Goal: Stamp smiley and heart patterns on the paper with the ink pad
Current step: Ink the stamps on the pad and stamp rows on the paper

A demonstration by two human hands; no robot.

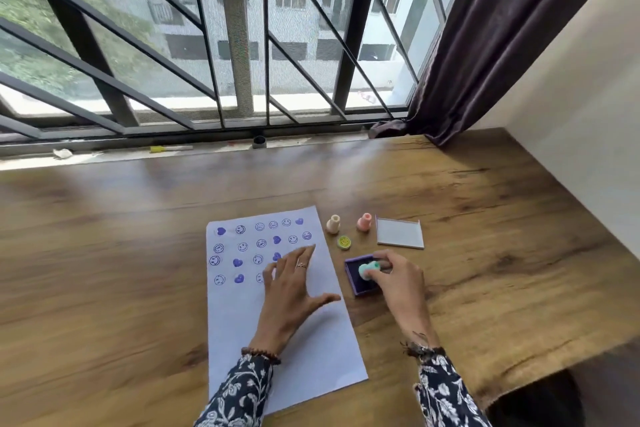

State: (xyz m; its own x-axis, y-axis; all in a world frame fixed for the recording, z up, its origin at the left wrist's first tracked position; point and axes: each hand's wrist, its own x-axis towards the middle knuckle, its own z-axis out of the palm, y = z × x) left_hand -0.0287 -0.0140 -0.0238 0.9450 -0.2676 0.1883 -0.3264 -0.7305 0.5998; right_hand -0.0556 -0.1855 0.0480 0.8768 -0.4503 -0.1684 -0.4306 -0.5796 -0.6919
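Note:
A white paper (311, 350) lies on the wooden table, its upper half covered with several purple smiley and heart prints. My left hand (292, 284) rests flat on the paper with fingers spread, covering part of the lower rows. To the right sits the open purple ink pad (358, 279). My right hand (398, 279) grips a mint-green stamp (367, 269) and holds it down on the pad's dark surface.
Beyond the ink pad stand a cream stamp (333, 224) and a pink stamp (364, 222), with a yellow smiley stamp (344, 242) lying between them. The pad's lid (400, 233) lies at the right. The table (121, 253) meets a barred window behind and a wall at right.

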